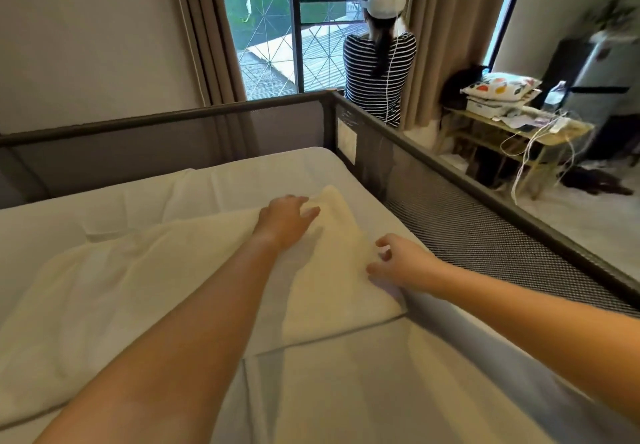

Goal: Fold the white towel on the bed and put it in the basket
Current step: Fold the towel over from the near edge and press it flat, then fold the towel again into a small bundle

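Observation:
A white towel (145,270) lies spread flat across the bed (346,391), reaching from the left side to the right edge of the mattress. My left hand (285,220) rests palm down on the towel near its far right corner, fingers apart. My right hand (398,262) hovers at the towel's right edge beside the rail, fingers curled and spread, holding nothing. No basket is in view.
A dark mesh bed rail (485,222) runs along the right and far sides of the mattress. Beyond it a person in a striped top (379,73) faces the window. A cluttered side table (512,125) stands at the right.

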